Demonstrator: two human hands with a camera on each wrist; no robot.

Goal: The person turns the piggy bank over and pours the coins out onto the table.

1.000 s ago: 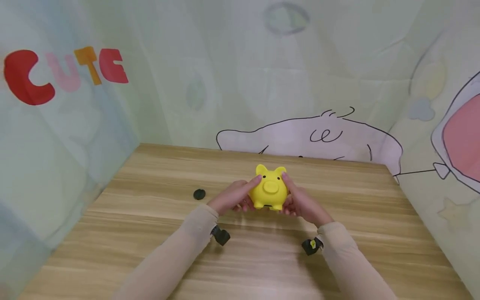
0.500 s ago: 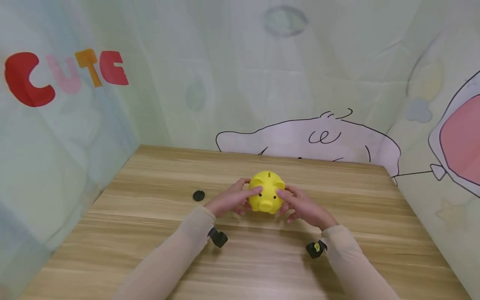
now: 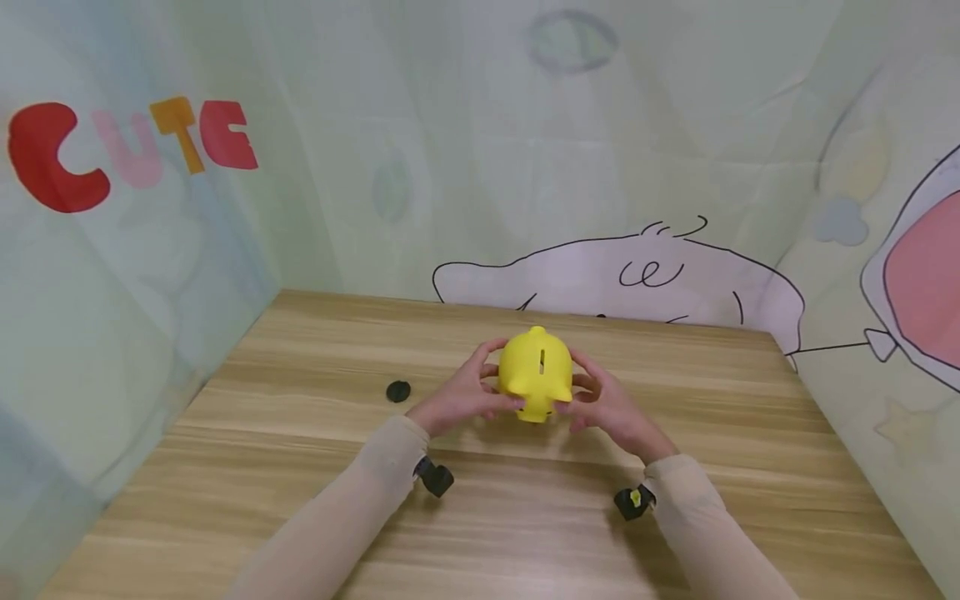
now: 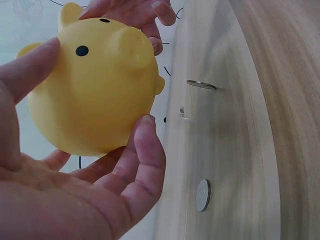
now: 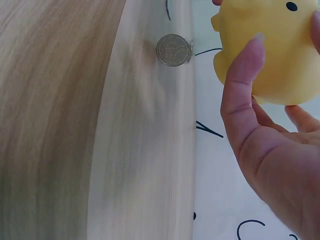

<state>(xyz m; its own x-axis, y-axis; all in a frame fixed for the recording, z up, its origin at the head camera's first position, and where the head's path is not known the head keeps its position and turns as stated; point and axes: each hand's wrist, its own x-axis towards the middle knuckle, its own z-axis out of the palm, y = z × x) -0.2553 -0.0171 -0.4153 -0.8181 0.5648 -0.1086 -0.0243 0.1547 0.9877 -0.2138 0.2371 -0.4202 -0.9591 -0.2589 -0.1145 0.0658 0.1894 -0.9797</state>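
Note:
Between both hands is a yellow piggy bank [image 3: 534,367], tipped snout down in the head view with its coin slot facing up. My left hand [image 3: 463,392] grips its left side, thumb by the face and fingers curled beneath. On the other side my right hand [image 3: 611,408] holds it the same way. In the left wrist view, a silver coin [image 4: 203,195] and an edge-on coin [image 4: 201,85] show below the bank against the wood. The right wrist view has a coin [image 5: 173,50] face-on, overlapping another. The bank hides them from the head view.
A small round black plug [image 3: 398,391] lies on the wooden table [image 3: 315,350], left of my left hand. Printed cloth walls [image 3: 480,150] stand around the back and sides of the table. Black wrist cameras [image 3: 435,477] hang under the sleeves.
The piggy bank has rotated between my hands: its face pointed at the head camera, then it tipped forward until the slot and tail came into view. Both hands keep hold of it.

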